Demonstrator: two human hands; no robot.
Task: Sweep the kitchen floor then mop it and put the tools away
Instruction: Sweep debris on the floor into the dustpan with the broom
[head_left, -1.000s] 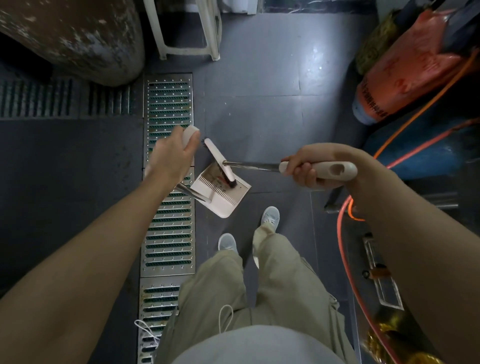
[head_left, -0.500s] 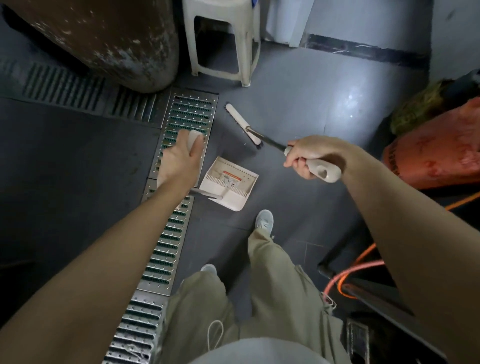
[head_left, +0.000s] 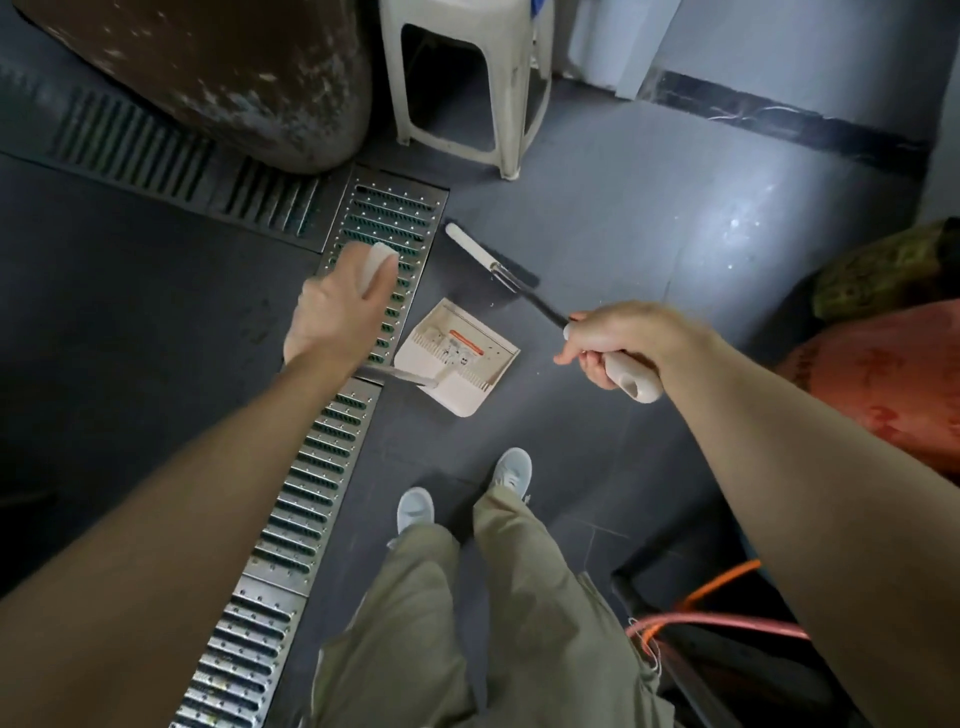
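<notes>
Two tools are in use and the job reads as early: sweeping is under way, while mopping and putting the tools away are not yet begun, and no mop shows. Largest is the floor (head_left: 649, 218), dark grey tile stretching ahead of both hands, with a steel drain grate (head_left: 332, 467) running beneath the left hand and forearm. Next, the dustpan (head_left: 460, 358) sits flat on the tile between the hands, just right of the left wrist, holding a little litter. The left hand (head_left: 337, 312) is wrapped around the pale grip topping the dustpan's long handle. The right hand (head_left: 618, 343) is clenched on the broom's white grip, and the broom head (head_left: 480, 252) rests on the floor ahead of the dustpan's mouth. Smallest, a few pale specks lie near the pan, unswept.
</notes>
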